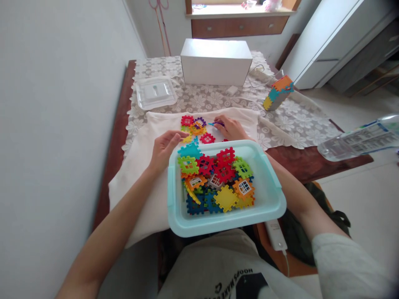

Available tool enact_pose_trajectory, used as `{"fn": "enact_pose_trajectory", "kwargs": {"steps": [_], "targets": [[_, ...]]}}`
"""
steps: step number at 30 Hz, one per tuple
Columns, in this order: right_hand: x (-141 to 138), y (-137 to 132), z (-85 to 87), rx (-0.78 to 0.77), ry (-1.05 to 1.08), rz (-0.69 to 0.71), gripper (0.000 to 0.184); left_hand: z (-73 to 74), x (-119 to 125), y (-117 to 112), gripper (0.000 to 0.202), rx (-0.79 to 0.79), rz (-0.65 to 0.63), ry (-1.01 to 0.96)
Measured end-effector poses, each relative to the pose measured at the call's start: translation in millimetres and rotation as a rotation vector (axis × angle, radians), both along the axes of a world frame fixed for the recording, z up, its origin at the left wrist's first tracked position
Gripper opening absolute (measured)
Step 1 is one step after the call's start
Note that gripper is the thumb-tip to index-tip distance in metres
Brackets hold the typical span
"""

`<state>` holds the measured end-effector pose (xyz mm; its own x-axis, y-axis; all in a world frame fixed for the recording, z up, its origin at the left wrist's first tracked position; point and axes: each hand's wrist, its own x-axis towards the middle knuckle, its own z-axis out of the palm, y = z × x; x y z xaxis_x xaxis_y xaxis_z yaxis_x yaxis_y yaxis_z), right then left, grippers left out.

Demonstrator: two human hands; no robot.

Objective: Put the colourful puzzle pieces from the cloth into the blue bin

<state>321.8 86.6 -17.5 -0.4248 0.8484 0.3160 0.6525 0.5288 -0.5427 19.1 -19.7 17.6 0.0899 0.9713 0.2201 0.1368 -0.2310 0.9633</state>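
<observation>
Beyond a pale blue plastic tub [272, 195] of interlocking toy tiles, the left hand [164, 147] touches a yellow tile [187, 138] while the right hand [230, 127] pinches a small purple-and-blue piece [216, 123] on white cloth [140, 166].

We see soft daylight coming from the window ledge [240, 10] far beyond our hands, washed out to near white. The white box [216, 61] ahead of our hands glares on top. Shadows under our left hand [164, 148] and right hand [230, 128] are faint. Straight lines bow toward the edges, and the bottle [358, 140] off our right arm smears.
</observation>
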Motion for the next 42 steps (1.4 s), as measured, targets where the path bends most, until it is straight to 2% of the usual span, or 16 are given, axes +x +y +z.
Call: {"fn": "enact_pose_trajectory", "kwargs": {"steps": [2, 5, 7, 9, 11, 13, 16, 19, 21, 25, 29, 31, 33, 37, 42], "targets": [[0.3, 1.5, -2.2, 0.011, 0.015, -0.054, 0.033, -10.4, -3.7, 8.0, 0.040, 0.073, 0.104, 0.155], [0.6, 8.0, -7.4, 0.022, 0.059, -0.109, 0.031, -23.3, -7.6, 18.9, 0.041, 0.183, 0.128, 0.374], [1.5, 13.6, -7.5, -0.010, 0.216, -0.152, 0.034, -29.7, -6.8, 27.1, 0.056, 0.209, 0.095, 0.537], [4.5, 16.4, -0.7, -0.081, 0.507, -0.150, 0.045, -34.1, -3.0, 37.3, 0.071, 0.189, 0.041, 0.681], [10.7, 12.5, 14.0, -0.198, 0.797, -0.046, 0.053, -36.0, 3.0, 48.4, 0.080, 0.148, -0.013, 0.798], [19.0, 1.7, 33.7, -0.349, 0.925, 0.120, 0.056, -35.2, 8.8, 57.9, 0.084, 0.117, -0.047, 0.892], [28.9, -18.8, 59.3, -0.521, 0.906, 0.335, 0.060, -30.9, 12.7, 63.7, 0.073, 0.158, -0.034, 0.928], [27.4, -29.3, 67.3, -0.638, 0.784, 0.552, 0.063, -26.2, 10.2, 60.8, 0.048, 0.252, 0.000, 0.870], [20.0, -28.6, 62.4, -0.652, 0.783, 0.575, 0.067, -24.4, 7.7, 58.4, 0.037, 0.263, 0.023, 0.859], [3.1, -19.9, 37.9, -0.504, 0.811, 0.354, 0.065, -24.7, 4.3, 58.5, 0.024, 0.253, 0.030, 0.808], [-3.8, -12.5, 8.3, -0.230, 0.461, 0.219, 0.052, -25.6, 1.6, 58.2, 0.021, 0.272, -0.048, 0.632], [-4.4, -8.6, -4.5, -0.136, 0.238, 0.245, 0.060, -25.5, 1.4, 55.8, 0.022, 0.278, -0.097, 0.562], [-4.6, -3.7, -14.0, -0.120, 0.095, 0.288, 0.061, -25.6, 2.4, 53.3, 0.024, 0.281, -0.148, 0.522], [-4.9, 4.2, -20.9, -0.139, 0.081, 0.304, 0.059, -28.5, 3.6, 52.3, 0.030, 0.279, -0.161, 0.575], [-4.4, 2.0, -17.5, -0.078, 0.102, 0.160, 0.060, -30.7, 0.7, 51.9, 0.057, 0.215, -0.264, 0.814]]}}
